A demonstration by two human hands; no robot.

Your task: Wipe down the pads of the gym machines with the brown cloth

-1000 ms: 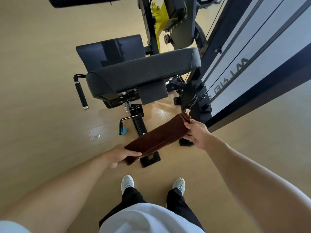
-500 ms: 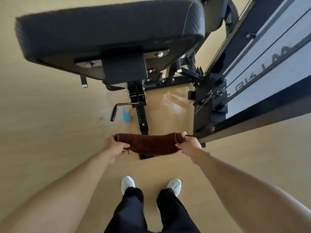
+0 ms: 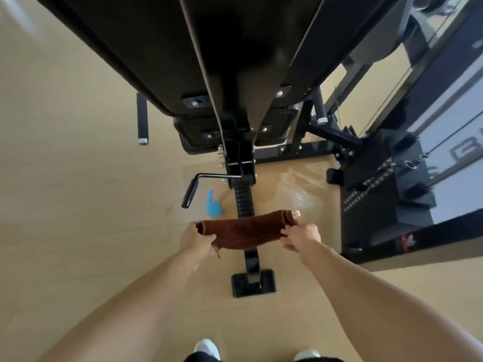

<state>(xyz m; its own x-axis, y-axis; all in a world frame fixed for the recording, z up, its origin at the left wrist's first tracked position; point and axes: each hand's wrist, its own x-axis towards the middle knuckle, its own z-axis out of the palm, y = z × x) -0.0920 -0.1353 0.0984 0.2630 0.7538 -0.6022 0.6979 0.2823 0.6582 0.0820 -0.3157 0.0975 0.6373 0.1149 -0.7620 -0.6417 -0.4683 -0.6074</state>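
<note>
The brown cloth (image 3: 247, 232) hangs stretched between both hands, folded into a thick band, level and held in the air above the floor (image 3: 78, 205), just in front of the machine's black base rail (image 3: 251, 257) (the rail passes under it). The left hand (image 3: 194, 240) has its grip pinched on the cloth's left end, where a loose thread dangles; the right hand (image 3: 300, 235) has its grip pinched on the rolled right end. Above, filling the top of the view, is the dark underside of the machine's pad (image 3: 235, 61), well apart from the cloth. A black adjustment lever (image 3: 192, 190) sticks out left of the post, and a small blue bottle (image 3: 213, 205) stands on the floor beside the rail. White shoes (image 3: 207, 348) show at the bottom edge.
</note>
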